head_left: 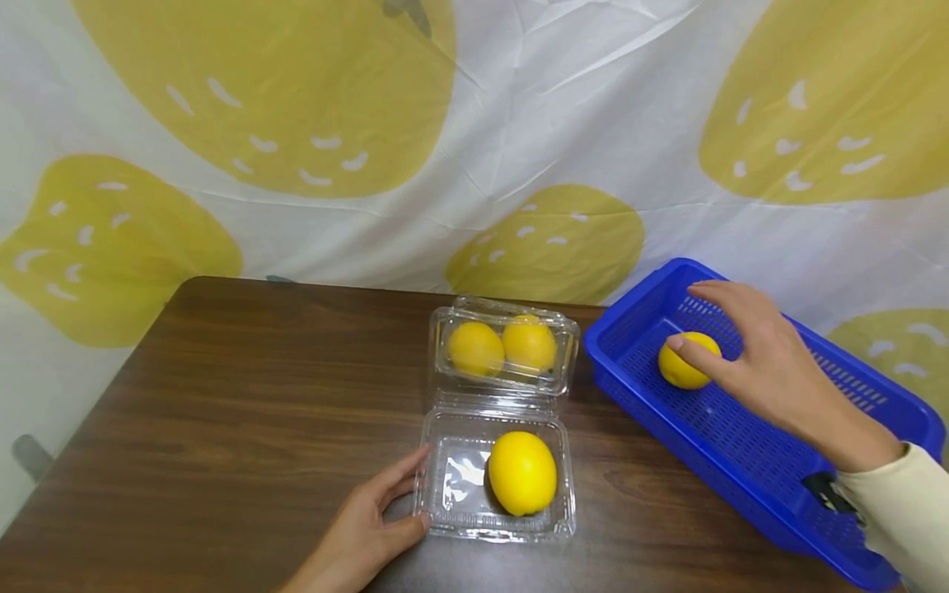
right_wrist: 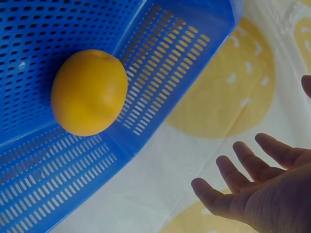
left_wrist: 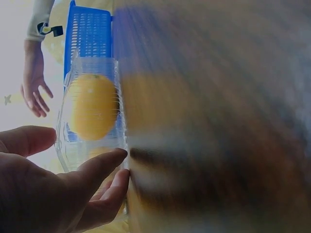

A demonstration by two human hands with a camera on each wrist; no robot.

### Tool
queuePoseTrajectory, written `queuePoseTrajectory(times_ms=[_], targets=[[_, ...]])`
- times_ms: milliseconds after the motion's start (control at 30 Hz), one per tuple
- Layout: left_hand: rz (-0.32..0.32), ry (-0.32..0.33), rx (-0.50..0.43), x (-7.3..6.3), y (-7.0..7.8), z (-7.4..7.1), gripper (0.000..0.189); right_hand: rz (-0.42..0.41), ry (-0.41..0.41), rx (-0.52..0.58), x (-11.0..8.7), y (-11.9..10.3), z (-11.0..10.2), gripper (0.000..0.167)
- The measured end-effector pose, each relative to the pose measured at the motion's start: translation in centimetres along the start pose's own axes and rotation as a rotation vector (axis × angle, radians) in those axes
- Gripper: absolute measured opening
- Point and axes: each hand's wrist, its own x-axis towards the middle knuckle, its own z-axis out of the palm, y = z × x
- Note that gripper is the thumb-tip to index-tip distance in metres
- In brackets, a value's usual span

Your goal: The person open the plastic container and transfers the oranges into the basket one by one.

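A clear plastic clamshell box lies unfolded on the table with one round yellow fruit in its near half. Fingertips and thumb of my left hand touch the box's left side, spread apart along it. The left wrist view shows that hand close against the clear wall. Over the far end of a blue plastic basket hovers my right hand, its fingers spread and holding nothing. Below its thumb, another yellow fruit rests in the basket; the right wrist view shows this fruit apart from the fingers.
Behind the unfolded box, a second clear box holds two yellow fruits. The brown wooden table extends to the left. A white cloth with yellow fruit prints hangs behind the table and basket.
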Motion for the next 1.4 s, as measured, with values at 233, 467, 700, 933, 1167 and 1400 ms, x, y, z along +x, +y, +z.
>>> queuePoseTrajectory(times_ms=[233, 467, 700, 933, 1167, 1400], targets=[[-0.008, 0.002, -0.001, 0.0, 0.0, 0.0, 0.079, -0.028, 0.016, -0.003, -0.1, -0.1, 0.1, 0.068], [-0.053, 0.023, 0.003, 0.0, 0.3, -0.1, 0.080, -0.046, 0.018, 0.000, -0.2, -0.3, 0.3, 0.068], [-0.049, 0.022, 0.003, -0.1, 0.3, -0.1, 0.080, -0.060, 0.017, 0.007, -0.3, -0.7, 0.6, 0.069], [-0.052, 0.028, 0.017, -0.1, 0.3, -0.1, 0.079, -0.088, 0.017, 0.019, -0.6, -1.3, 1.1, 0.070], [-0.062, 0.028, 0.020, -0.1, 0.3, -0.1, 0.080, -0.129, 0.033, 0.017, -1.0, -2.0, 1.7, 0.069], [-0.057, 0.025, 0.022, -0.1, 0.3, -0.1, 0.080, -0.131, 0.010, 0.022, -1.2, -2.8, 2.0, 0.070]])
